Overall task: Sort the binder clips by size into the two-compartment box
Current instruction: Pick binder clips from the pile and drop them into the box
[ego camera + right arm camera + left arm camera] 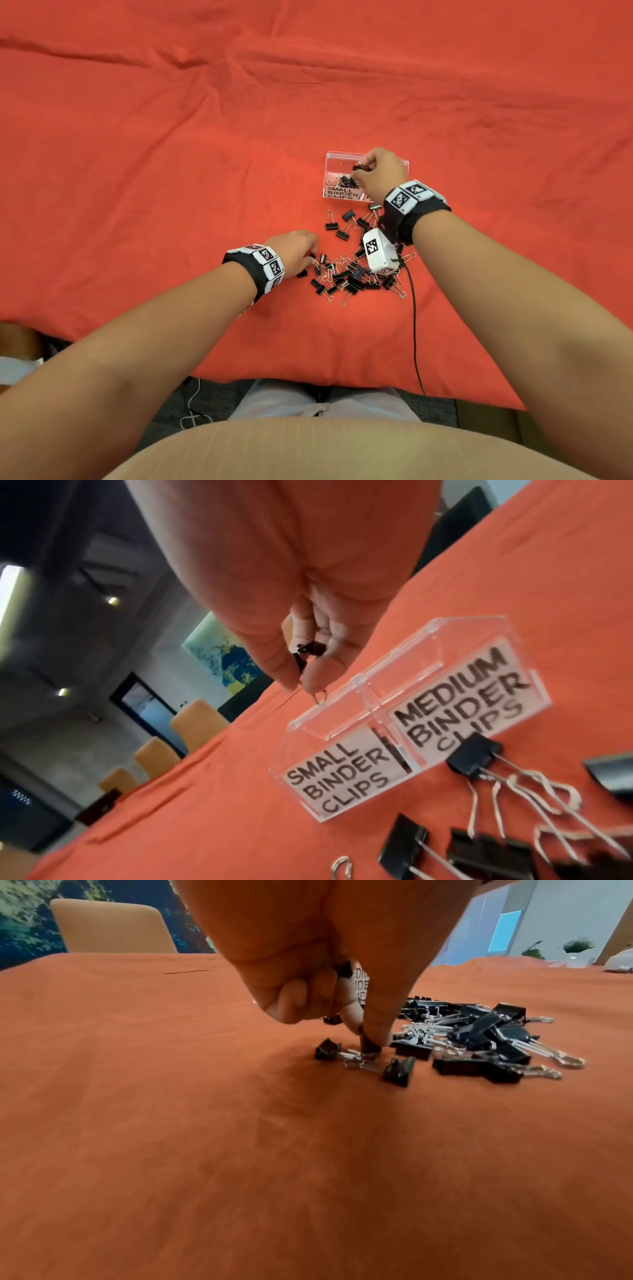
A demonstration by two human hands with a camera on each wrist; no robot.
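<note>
From the head view, the right hand [378, 173] hovers over the clear acrylic two-compartment box [334, 161] on the red cloth [171, 154], above a loose pile of black binder clips [352, 274] (some small clips already lie in the box). In the left wrist view, the left hand [308, 961] pinches a small black clip [370, 1048] at the pile's edge. In the right wrist view, right fingertips [313, 683] pinch a small black binder clip [310, 649] above the compartment labelled SMALL BINDER CLIPS.

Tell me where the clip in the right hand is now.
In the head view, the right hand pinches a small clip over the clear box, above its compartment labelled small.
</note>
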